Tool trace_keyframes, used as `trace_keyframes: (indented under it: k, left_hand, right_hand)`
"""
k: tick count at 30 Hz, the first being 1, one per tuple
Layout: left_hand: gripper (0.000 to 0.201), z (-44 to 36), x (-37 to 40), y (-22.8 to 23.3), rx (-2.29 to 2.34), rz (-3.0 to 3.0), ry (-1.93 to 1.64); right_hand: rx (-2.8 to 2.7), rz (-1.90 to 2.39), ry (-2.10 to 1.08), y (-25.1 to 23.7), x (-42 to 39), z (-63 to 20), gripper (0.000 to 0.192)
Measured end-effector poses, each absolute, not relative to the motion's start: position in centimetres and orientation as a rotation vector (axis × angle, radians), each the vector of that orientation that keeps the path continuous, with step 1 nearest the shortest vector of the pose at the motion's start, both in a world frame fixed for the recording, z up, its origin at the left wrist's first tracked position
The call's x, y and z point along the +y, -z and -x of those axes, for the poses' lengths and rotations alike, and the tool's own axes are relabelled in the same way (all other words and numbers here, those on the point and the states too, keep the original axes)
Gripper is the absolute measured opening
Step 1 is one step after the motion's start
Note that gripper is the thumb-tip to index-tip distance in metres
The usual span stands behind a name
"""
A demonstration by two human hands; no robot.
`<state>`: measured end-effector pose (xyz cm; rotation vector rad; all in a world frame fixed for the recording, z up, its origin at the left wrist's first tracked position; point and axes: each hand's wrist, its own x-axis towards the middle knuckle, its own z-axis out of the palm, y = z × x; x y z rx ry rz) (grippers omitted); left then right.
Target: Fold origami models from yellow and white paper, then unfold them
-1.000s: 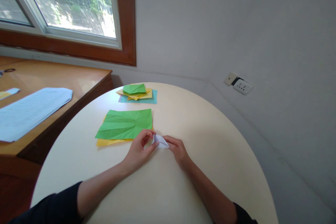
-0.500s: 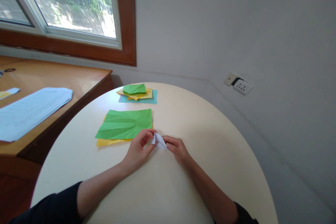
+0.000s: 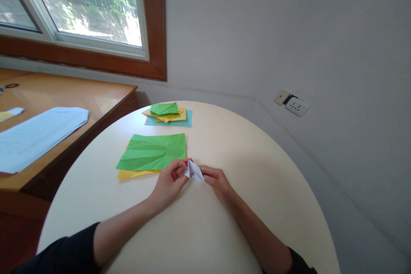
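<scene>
A small piece of folded white paper (image 3: 195, 172) is held between my two hands above the middle of the round table. My left hand (image 3: 172, 177) pinches its left side between thumb and fingers. On the right, my right hand (image 3: 217, 180) grips the lower right corner with its fingertips. Part of the paper's left edge is hidden behind my left fingers. Just beyond my left hand lies a creased green sheet (image 3: 157, 150), on top of a yellow sheet (image 3: 130, 174).
A pile with a smaller green paper (image 3: 164, 109), yellow papers and a blue sheet (image 3: 189, 119) lies at the far edge of the round table (image 3: 244, 137). To the left, a wooden desk (image 3: 105, 90) carries white papers (image 3: 41, 130). A wall stands behind, with a socket (image 3: 297, 105).
The folded paper has shifted very slightly between my fingers and its folds look a little more spread. Both hands stay in nearly the same place.
</scene>
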<state>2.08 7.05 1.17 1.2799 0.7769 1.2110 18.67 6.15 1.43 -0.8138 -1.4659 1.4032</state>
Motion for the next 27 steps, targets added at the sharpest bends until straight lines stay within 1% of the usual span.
trace_keyframes:
  k: [9,16,21,27]
  left_hand:
    - [0.023,-1.94,6.97,-1.38,0.792,-1.318,-1.215]
    - [0.015,-1.66,6.72,-1.61,0.837,-1.442,-1.216]
    - [0.017,-1.61,6.60,-1.62,0.847,-1.425,-1.204]
    - [0.022,-1.75,6.59,-1.82,0.855,-1.336,-1.235]
  right_hand:
    - [-1.503,0.772,-1.438,-1.52,6.21,-18.87,0.040]
    - [-1.431,0.781,-1.458,-1.20,6.25,-18.61,0.032]
    - [-1.412,0.847,-1.443,-1.52,6.01,-18.08,0.024]
    - [-1.413,0.909,-1.433,-0.94,6.10,-17.96,0.026]
